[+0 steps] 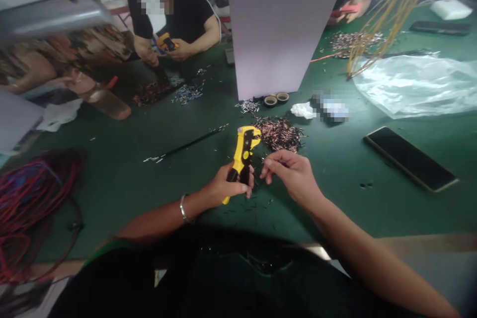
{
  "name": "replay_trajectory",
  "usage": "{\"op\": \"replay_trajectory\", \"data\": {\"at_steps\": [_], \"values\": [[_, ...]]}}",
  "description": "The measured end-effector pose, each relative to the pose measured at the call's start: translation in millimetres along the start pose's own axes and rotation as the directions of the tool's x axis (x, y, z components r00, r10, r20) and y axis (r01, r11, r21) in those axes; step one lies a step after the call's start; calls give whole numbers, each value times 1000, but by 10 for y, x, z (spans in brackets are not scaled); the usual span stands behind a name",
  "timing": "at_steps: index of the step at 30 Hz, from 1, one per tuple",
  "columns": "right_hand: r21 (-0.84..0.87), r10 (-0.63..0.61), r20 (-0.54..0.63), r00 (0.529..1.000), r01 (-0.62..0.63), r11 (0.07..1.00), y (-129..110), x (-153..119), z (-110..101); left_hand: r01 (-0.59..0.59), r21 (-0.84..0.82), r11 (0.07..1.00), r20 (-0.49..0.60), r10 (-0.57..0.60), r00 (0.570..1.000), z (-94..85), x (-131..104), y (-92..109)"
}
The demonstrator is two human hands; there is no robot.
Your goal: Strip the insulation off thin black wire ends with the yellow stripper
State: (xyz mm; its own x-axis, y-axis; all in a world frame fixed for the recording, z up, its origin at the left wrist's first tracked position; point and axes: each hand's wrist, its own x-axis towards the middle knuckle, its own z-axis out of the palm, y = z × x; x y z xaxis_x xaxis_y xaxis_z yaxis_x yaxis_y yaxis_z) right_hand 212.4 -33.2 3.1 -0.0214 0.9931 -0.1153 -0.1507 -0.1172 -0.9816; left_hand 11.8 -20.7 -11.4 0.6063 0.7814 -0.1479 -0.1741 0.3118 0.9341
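My left hand (233, 184) is wrapped round the handles of a yellow and black wire stripping tool (244, 151), its head pointing up and away from me. Just to the right, my right hand (285, 169) is closed in a pinch, thumb against fingertips; whatever lies between them is too small to make out. Beyond both hands is a pile of short dark wire pieces with copper-coloured ends (279, 134). Small dark scraps (249, 206) are scattered on the green table (201, 174) below the tool. A thin bundle of black wires (190, 143) lies to the left.
A phone (412, 159) lies at the right, near a clear plastic bag (417, 84). Red cables (37, 198) are heaped at the left. An upright panel (279, 25) stands behind tape rolls (276, 100). Across the table, a person's hands (164, 49) hold a similar tool.
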Motion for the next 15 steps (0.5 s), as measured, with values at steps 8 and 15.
{"op": "replay_trajectory", "data": {"at_steps": [8, 15], "values": [[84, -1, 28, 1000, -2, 996, -44, 2, 15, 19, -173, 985, 52, -10, 999, -3, 67, 36], [110, 1, 44, 999, -6, 994, -15, 11, 6, 44, -187, 981, 68, -31, 997, 6, 55, 60]]}}
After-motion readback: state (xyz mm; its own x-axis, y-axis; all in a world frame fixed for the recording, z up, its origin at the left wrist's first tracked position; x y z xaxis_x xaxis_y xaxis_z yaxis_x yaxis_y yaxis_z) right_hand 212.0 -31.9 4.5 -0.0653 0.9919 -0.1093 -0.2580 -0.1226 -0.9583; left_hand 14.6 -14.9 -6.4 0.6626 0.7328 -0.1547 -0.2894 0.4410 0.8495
